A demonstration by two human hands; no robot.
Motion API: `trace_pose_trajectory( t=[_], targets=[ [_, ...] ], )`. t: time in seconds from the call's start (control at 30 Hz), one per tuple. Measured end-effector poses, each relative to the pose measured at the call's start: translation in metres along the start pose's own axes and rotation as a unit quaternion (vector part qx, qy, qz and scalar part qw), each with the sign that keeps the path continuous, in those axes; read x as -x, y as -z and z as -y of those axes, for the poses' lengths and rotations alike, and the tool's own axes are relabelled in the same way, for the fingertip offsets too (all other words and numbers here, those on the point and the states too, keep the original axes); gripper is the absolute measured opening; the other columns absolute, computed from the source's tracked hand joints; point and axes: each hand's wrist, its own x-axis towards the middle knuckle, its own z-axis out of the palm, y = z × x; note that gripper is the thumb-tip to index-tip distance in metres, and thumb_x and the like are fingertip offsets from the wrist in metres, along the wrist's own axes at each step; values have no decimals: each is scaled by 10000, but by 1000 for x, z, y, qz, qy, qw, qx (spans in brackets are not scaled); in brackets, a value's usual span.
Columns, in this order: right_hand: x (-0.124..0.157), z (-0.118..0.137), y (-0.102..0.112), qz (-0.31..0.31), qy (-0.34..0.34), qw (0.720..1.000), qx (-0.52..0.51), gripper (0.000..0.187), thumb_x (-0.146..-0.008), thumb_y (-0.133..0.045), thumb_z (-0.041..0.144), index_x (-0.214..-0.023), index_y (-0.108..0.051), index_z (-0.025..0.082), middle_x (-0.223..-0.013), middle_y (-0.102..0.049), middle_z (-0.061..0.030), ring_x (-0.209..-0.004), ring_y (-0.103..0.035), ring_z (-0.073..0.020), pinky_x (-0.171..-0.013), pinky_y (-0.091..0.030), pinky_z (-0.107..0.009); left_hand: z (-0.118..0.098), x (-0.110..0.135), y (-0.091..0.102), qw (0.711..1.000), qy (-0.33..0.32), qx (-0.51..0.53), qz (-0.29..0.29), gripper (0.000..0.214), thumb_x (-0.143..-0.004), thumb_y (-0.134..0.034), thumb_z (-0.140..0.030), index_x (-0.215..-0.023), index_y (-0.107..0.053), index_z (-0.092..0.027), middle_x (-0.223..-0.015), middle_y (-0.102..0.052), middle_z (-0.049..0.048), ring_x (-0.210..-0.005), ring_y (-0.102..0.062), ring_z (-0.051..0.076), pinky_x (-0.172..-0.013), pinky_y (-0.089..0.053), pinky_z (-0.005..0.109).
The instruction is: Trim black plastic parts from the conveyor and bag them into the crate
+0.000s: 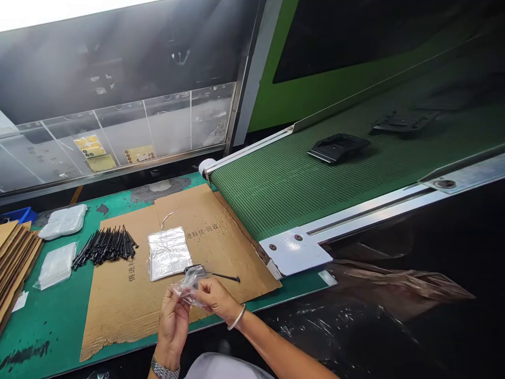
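**A tight pinch, and little margin for a slip**

Your left hand (172, 326) and right hand (215, 301) work close together, their fingers narrowly pinching a crumpled, glossy clear plastic bag (188, 288) just over the near part of a brown corrugated cardboard sheet (118, 316). A small dark grey part (196, 272) sits at the bag's upper end; you cannot tell from this view whether it lies inside the film or behind it.

If your pinch loosens, the slick film could let that part slide free. It could then drop onto the cardboard or past the edge of the green work mat (67, 310) into the dark, crinkled plastic sheeting (335, 337) below. A thin black pin (225, 276) lies just beside your right hand, round and smooth enough to roll if your wrist brushes it. Your polished silver bangle (236, 317) and metal-link watch (164, 368) are hard-edged enough to snag thin film.

Further left, a heap of slender black pins (105, 247) bristles with fine ends that could pierce the flat, silvery-clear bag (169, 253) lying nearby if the two get pushed together. Beyond the cardboard, the green mesh conveyor belt (268, 195) carries moulded black parts (338, 147).
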Motion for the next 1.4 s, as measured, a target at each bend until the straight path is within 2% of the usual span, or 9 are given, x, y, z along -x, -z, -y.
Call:
trace_pose_trajectory(
  t=[0.13,0.4,0.5,0.63,0.8,0.9,1.07,1.27,1.4],
  targets=[
    [-9,-3,7,-144,51,985,86,327,-611,-582,347,-454,-338,195,-428,-331,59,-435,-295,-73,-423,-229,-195,3,-1,11,997,-27,28,-67,247,-542,-687,-104,-714,-525,-175,-635,-578,-30,-605,-560,95,-617,-443,221],
    [-19,-19,-26,-119,88,986,73,266,-779,-373,422,-699,-464,185,-465,-370,60,-404,-342,-91,-414,-261,-196,23,-13,35,938,-127,-236,-218,261,-674,-556,-376,-832,-454,-195,-539,-442,-66,-424,-420,98,-438,-339,233],
    [-9,-19,-38,-35,204,955,214,262,-817,-404,329,-659,-547,176,-505,-460,21,-471,-412,-106,-468,-280,-212,23,-13,51,854,-256,-385,-238,396,-641,-604,-312,-1006,-503,-197,-823,-556,36,-698,-527,167,-629,-407,306],
    [-1,-27,-39,61,344,874,338,262,-855,-373,298,-763,-591,185,-623,-545,-18,-576,-481,-139,-554,-351,-236,17,-15,78,709,-358,-596,-118,291,-726,-451,-221,-963,-620,-199,-762,-591,55,-698,-538,191,-651,-406,315],
    [-8,-69,-12,-215,147,922,286,339,-780,-486,402,-996,-530,145,-929,-525,-124,-903,-471,-254,-804,-372,-391,3,-25,99,663,-306,-631,-263,284,-753,-384,-189,-873,-642,-182,-788,-615,69,-712,-568,191,-627,-403,289],
    [-13,-93,7,-214,23,949,231,259,-708,-556,406,-788,-555,160,-850,-529,-117,-910,-459,-289,-830,-336,-451,4,-25,98,657,-268,-658,-253,239,-733,-433,-192,-837,-646,-164,-790,-627,86,-704,-565,209,-617,-388,299],
    [-5,-92,25,-79,9,986,149,410,-742,-439,564,-686,-523,168,-664,-532,-30,-648,-529,-172,-593,-432,-299,11,-21,87,656,-211,-686,-234,289,-773,-416,-243,-869,-664,-130,-822,-635,148,-733,-576,252,-614,-372,319],
    [21,-73,20,209,-128,965,-88,590,-549,-602,659,-791,-546,124,-565,-532,9,-413,-492,-81,-358,-336,-163,8,-31,83,703,-157,-676,-156,336,-765,-432,-286,-967,-647,-126,-733,-656,106,-682,-580,221,-607,-382,301],
    [20,-83,10,178,-177,958,-135,597,-446,-675,637,-719,-517,130,-508,-485,38,-373,-456,-65,-340,-334,-158,5,-32,85,744,-140,-651,-52,374,-726,-490,-338,-1011,-624,-136,-629,-630,18,-579,-548,156,-548,-399,247]
  ],
)
